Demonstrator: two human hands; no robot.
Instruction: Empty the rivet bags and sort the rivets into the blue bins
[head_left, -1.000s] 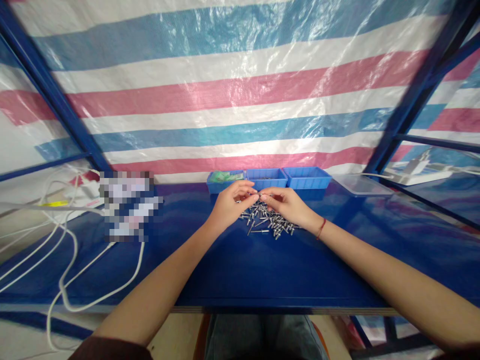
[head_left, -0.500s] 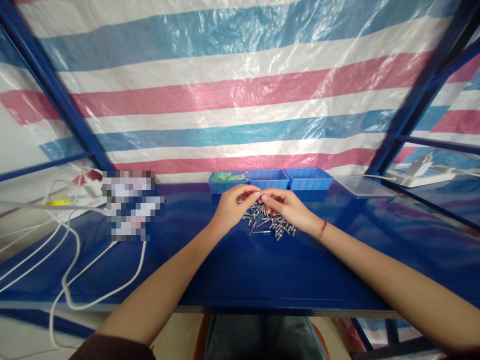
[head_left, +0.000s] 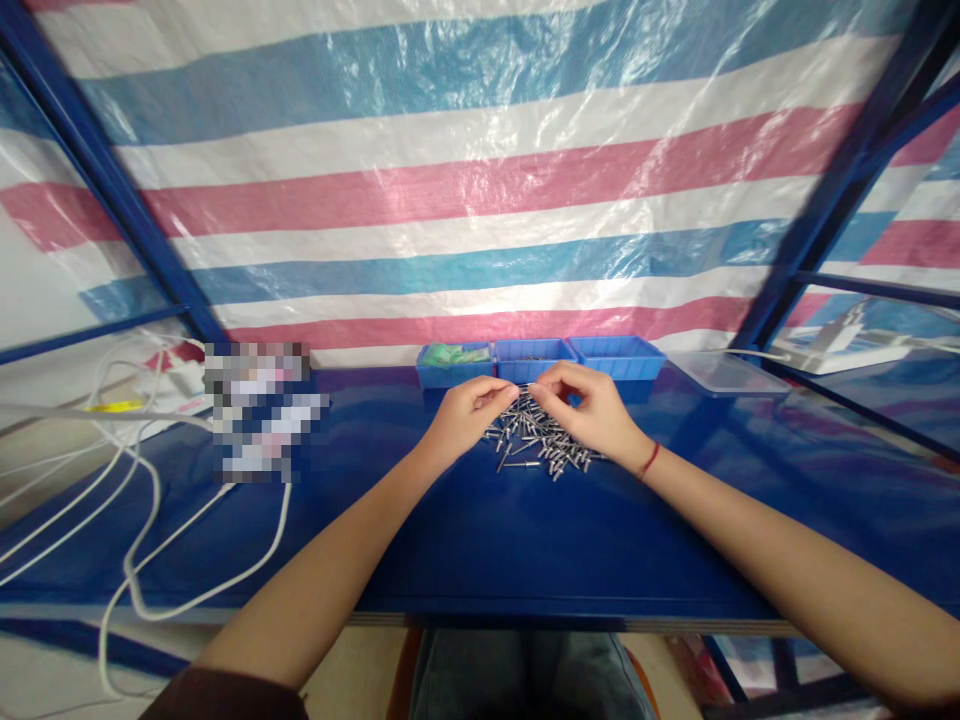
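A heap of small silver rivets [head_left: 536, 447] lies on the blue table [head_left: 480, 540] in front of me. My left hand [head_left: 469, 412] hovers over the heap's left edge, fingers curled and pinched on a rivet at its tips. My right hand [head_left: 589, 408] is over the heap's right side, fingers also pinched toward the left hand. The two sets of fingertips almost meet above the pile, with a thin silver rivet between them. A red string circles my right wrist.
Three blue bins [head_left: 541, 357] stand in a row behind the heap; the left one holds something green. A clear plastic lid [head_left: 724, 372] lies at the right. White cables [head_left: 142, 520] trail over the table's left part. Striped tarpaulin hangs behind.
My right hand has risen a little and rolled so its back faces me more. My left hand has barely shifted. The heap lies as before.
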